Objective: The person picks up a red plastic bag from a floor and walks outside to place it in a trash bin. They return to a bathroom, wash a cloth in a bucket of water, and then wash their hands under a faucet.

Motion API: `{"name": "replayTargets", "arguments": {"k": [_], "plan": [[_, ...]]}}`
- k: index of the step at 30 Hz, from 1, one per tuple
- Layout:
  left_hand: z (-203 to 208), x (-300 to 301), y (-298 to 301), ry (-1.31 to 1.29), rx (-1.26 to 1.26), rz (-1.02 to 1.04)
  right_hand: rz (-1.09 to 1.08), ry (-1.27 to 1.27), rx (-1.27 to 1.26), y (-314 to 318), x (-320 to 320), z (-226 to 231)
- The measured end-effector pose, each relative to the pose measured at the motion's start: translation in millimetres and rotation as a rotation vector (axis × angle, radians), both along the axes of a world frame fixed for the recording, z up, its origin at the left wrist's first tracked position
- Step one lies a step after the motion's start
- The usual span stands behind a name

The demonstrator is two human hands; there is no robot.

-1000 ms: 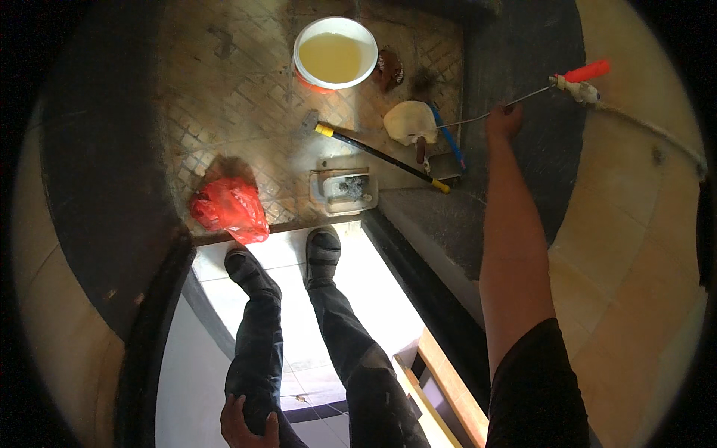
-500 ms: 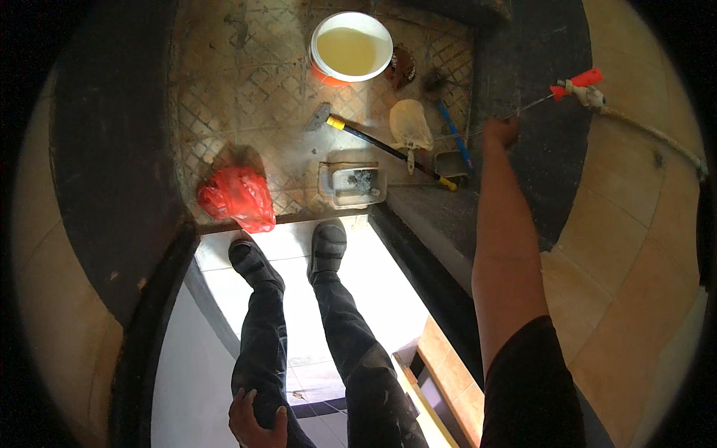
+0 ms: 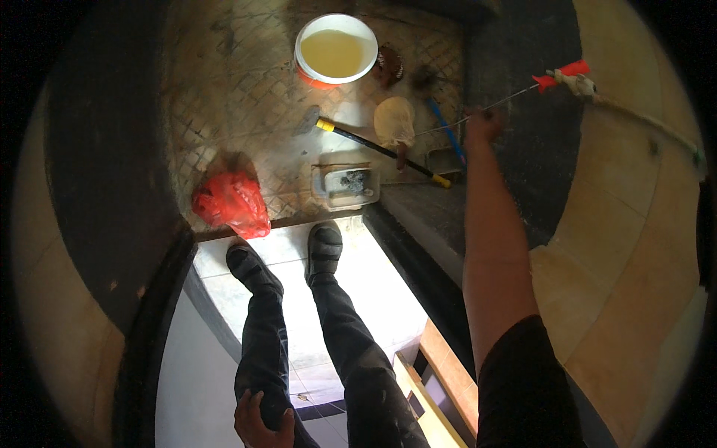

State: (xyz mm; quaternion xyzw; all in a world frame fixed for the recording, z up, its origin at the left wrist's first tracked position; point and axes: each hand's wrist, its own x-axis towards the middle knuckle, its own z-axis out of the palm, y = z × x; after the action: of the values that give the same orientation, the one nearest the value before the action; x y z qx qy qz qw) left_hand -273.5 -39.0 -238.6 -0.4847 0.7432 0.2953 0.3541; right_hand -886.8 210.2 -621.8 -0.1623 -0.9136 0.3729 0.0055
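My right hand is raised at the right, arm stretched forward. Its fingers look curled round a thin pale wire, though shadow blurs them. One way the wire runs to a red piece at a knotted whitish hose end by the wall; the other way it passes leftward over the floor tools. Low in the view, my left hand lies on my left leg with fingers apart, holding nothing.
A white bucket of yellowish liquid stands on the tiles. Nearby lie a black-and-yellow-handled scraper, a pale oval tool, a blue-handled brush, a grey tray and a red plastic bag. Dark ledges flank them.
The whole view has shifted slightly, so floor items and the red piece sit further left. My right hand stays on the wire. My left hand still lies on my leg.
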Motion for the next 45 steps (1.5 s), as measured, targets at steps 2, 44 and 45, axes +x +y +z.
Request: {"name": "replayTargets", "arguments": {"k": [2,44,45], "plan": [[-3.5,5.2,7.5,-0.017,0.009,-0.021,0.004,0.011,0.07,11.5,-13.2,-7.1],[-4.8,-9.2,40.9,-0.077,0.048,-0.229,0.21,-0.939,1.251,73.2,81.0,125.0],[-8.4,-7.4,39.0,-0.063,0.048,-0.245,0.441,-1.094,1.468,85.3,77.9,113.6]]}}
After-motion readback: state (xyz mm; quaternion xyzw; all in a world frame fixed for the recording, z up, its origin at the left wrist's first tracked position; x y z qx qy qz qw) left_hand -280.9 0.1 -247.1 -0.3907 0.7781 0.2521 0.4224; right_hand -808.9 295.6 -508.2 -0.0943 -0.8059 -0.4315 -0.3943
